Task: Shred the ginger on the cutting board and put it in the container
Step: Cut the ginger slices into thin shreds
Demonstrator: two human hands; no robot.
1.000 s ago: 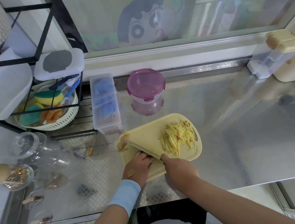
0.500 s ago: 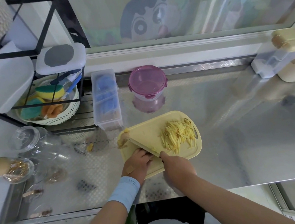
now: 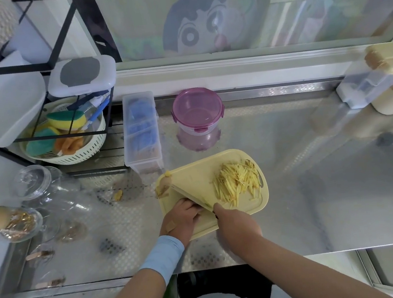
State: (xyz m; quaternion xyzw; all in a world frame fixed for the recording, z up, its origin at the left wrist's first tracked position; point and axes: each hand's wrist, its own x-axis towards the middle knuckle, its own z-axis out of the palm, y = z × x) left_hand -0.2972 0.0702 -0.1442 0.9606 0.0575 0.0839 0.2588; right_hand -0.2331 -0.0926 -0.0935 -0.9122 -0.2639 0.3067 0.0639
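Left hand curls at 7 o'clock on the cutting board, what it pins hidden, right hand clamping the knife alongside, so tuck fingertips, slice thin; shredded ginger heaps at 3 o'clock, container beyond at 12.

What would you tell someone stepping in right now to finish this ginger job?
Right hand grips the knife, blade angled over the cutting board.
Left hand rests curled on the board against the blade; whatever it steadies is hidden.
Shredded ginger lies piled on the board's right half; scraps sit at its left corner.
The pink-lidded container stands behind the board, apparently closed and empty.
Done: a good pile shredded.
Left: finish any cutting, open the container, move the shreds in.
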